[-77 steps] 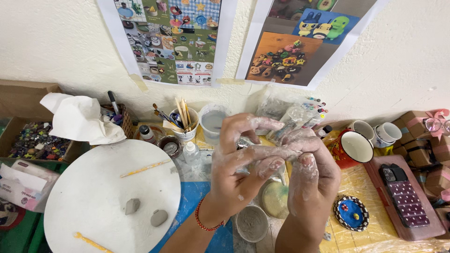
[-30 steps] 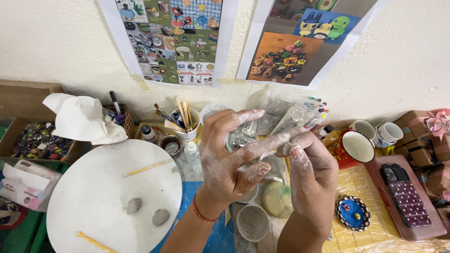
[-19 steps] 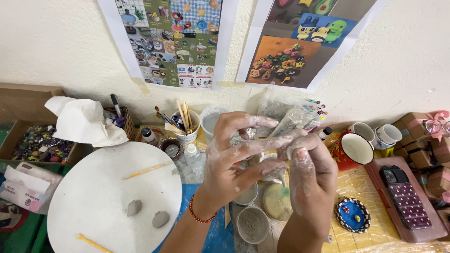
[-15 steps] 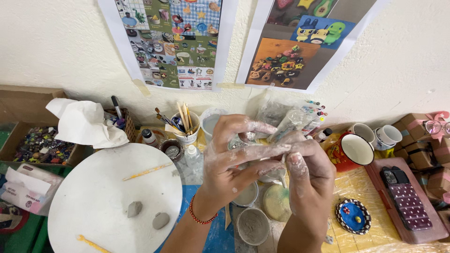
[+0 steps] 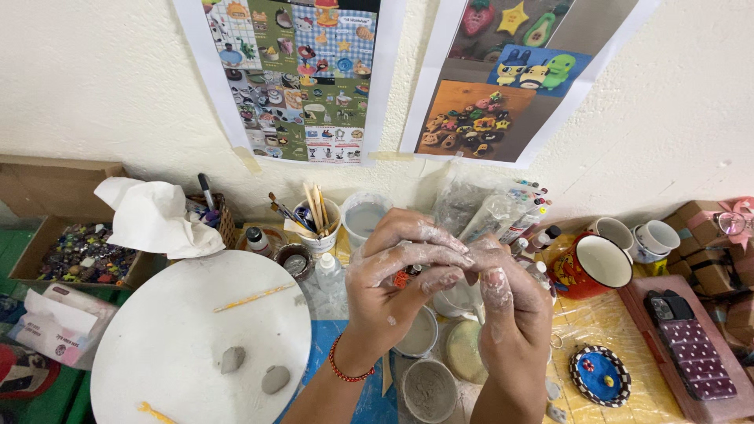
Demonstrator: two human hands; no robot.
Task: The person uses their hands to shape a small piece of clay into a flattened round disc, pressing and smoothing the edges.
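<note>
Room: a white rough wall is rising behind a crowded craft table, and two picture posters are hanging on it.
Hands: the left hand and the right hand, both covered with pale clay dust, are meeting in front of the chest; their fingertips are pressing together around something very small (I cannot tell what it is, it is hidden).
Relation: the pinched point is lying between the two hands, above the bowls; the left fingers are reaching across to the right, the right fingers are standing upright, so both hands are equally near.
Board: a round white board is lying to the left, carrying two grey clay lumps and a yellow stick.
Containers: a white cup is holding brushes and sticks; a plastic tub is holding cloudy water; a grey bowl is holding grey slip; a cardboard box is holding small painted pieces; a red mug is standing empty.
</note>
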